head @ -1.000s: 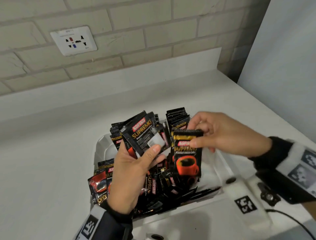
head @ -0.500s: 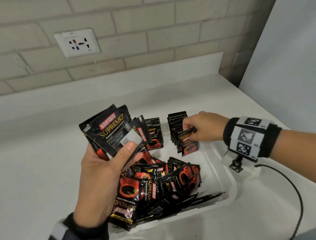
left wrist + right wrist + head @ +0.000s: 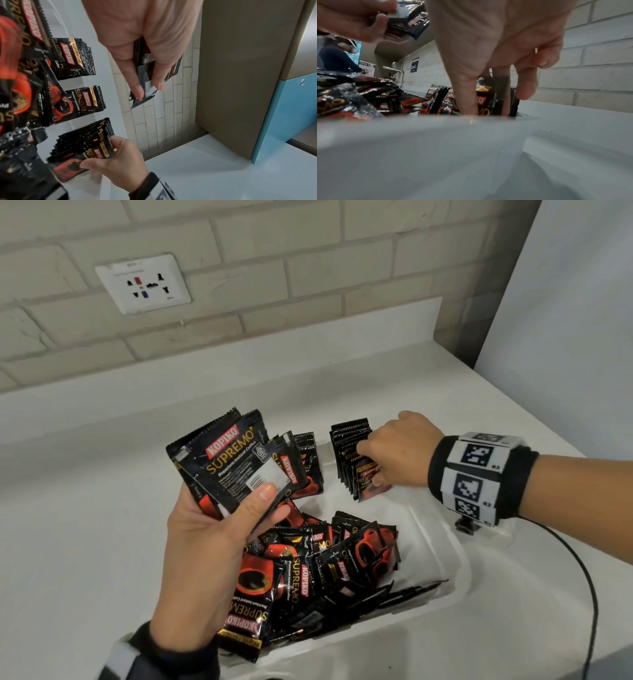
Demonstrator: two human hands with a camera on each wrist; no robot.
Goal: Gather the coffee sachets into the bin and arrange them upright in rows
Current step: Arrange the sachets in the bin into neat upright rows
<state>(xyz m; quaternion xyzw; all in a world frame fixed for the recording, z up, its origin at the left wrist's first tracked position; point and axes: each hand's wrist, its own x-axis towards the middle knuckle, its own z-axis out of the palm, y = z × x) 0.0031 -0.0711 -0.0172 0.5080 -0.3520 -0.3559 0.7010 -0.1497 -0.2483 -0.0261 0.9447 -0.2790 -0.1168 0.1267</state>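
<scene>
Black and red coffee sachets fill a white bin [image 3: 448, 546]. My left hand [image 3: 253, 508] holds a fanned bundle of sachets [image 3: 236, 463] above the bin's left side, thumb pressed on the front one. The same bundle [image 3: 145, 70] shows in the left wrist view. My right hand [image 3: 380, 470] reaches to the bin's far right corner and pinches the front sachet [image 3: 368, 484] of an upright row [image 3: 349, 440]. The thumb [image 3: 467, 94] lies on that sachet's face. A second upright row [image 3: 308, 460] stands left of it. A loose pile [image 3: 325, 556] covers the near half.
The bin sits on a white counter [image 3: 85, 525] against a brick wall with a socket plate [image 3: 144, 284]. A tall panel [image 3: 565, 302] closes the right side. A black cable [image 3: 589, 577] runs along the counter by the bin's right rim.
My right hand carried one sachet from the bin's middle to the far right row and set it at the front. My left hand lifted its bundle up and left.
</scene>
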